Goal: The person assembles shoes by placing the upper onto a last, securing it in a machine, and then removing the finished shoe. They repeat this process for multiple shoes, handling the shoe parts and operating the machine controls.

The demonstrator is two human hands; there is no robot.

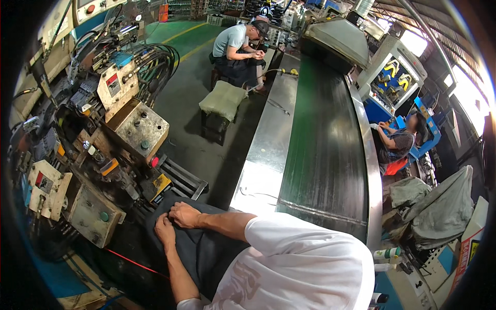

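My left hand and my right hand are close together over the dark grey cloth that covers my lap. The fingers of both hands are bent inward and closed. Whatever they hold, if anything, is hidden beneath them. My right forearm comes in from the right, out of a white short sleeve, while my left forearm rises from below. Just beyond the hands is a machine's black metal frame with a yellow part.
Worn machines with a control box and black hoses stand left. A long green conveyor belt with a metal rim runs ahead at right; tweezers lie on its edge. One person sits beyond a cushioned stool, another right.
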